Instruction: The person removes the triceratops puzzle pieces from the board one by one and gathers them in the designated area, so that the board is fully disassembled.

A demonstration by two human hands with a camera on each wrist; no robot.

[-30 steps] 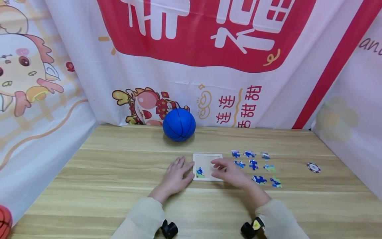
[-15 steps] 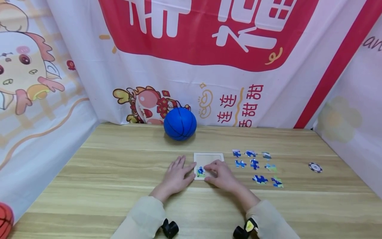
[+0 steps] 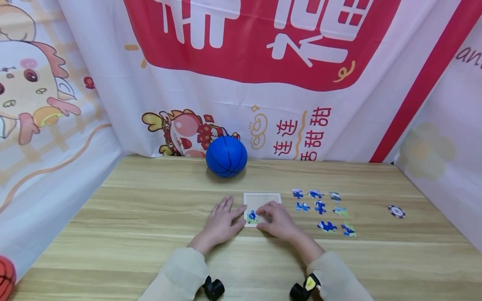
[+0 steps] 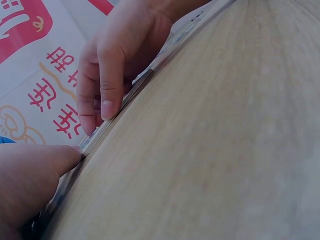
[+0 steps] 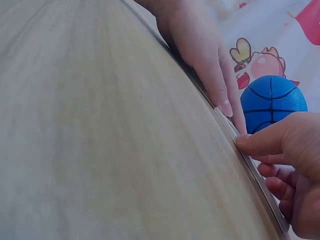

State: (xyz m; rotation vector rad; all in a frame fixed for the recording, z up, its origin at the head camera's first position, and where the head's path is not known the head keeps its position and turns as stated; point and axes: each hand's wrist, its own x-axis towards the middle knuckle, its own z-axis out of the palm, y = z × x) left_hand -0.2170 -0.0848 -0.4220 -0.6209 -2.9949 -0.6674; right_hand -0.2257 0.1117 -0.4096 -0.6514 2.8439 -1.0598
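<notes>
A shallow, white-rimmed puzzle tray lies on the table, with one blue-and-green jigsaw piece in its lower left corner. My left hand rests flat on the table at the tray's left side, fingers spread, thumb and index finger touching the rim. My right hand is over the tray with curled fingers. Its thumb and index fingertips pinch at the right side of that piece; the exact contact is partly hidden. In the right wrist view, the right thumb lies at the tray's near edge, close to the left fingertips.
Several loose jigsaw pieces lie in rows right of the tray. Farther right is a round poker chip. A blue ball sits behind the tray by the cloth backdrop. A red ball shows at the left edge.
Over the last second my right hand has moved left across the tray to the piece in the corner, then stayed there. My left hand has kept its place.
</notes>
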